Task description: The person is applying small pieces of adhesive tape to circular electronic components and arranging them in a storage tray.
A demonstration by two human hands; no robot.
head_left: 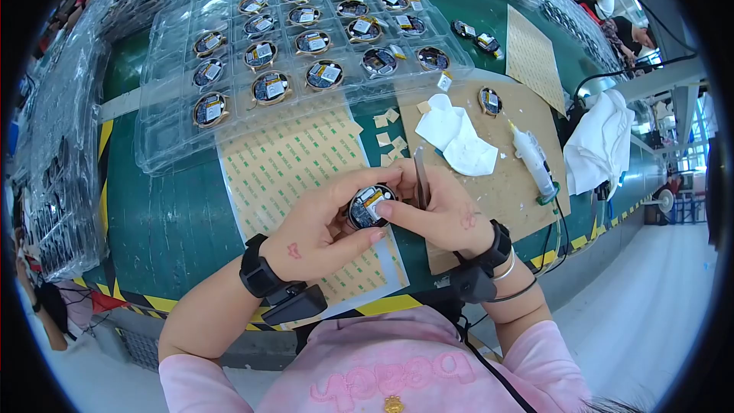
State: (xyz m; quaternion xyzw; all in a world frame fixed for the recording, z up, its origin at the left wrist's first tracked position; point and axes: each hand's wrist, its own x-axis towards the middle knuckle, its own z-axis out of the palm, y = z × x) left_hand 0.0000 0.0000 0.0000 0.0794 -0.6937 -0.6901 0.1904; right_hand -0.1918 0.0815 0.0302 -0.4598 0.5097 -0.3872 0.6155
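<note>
Between my hands is a round watch body [364, 213], its circuit board and pale battery facing up. My left hand [317, 218] is closed around its left side, with the thumb along the lower rim. The thumb of my right hand [440, 206] presses on the battery inside the watch body. Metal tweezers [420, 172] stick up out of my right hand, held among its fingers. Beneath both hands lies a tan adhesive sheet [283, 160] with green print on a white backing.
A clear plastic tray [172, 118] of similar watch bodies stands at the back. To the right, a brown board [527, 206] carries white wipes [455, 138], a single watch body [490, 101] and a glue syringe [535, 164]. Small tan squares [384, 139] lie beside the sheet. Stacked trays [57, 153] line the left.
</note>
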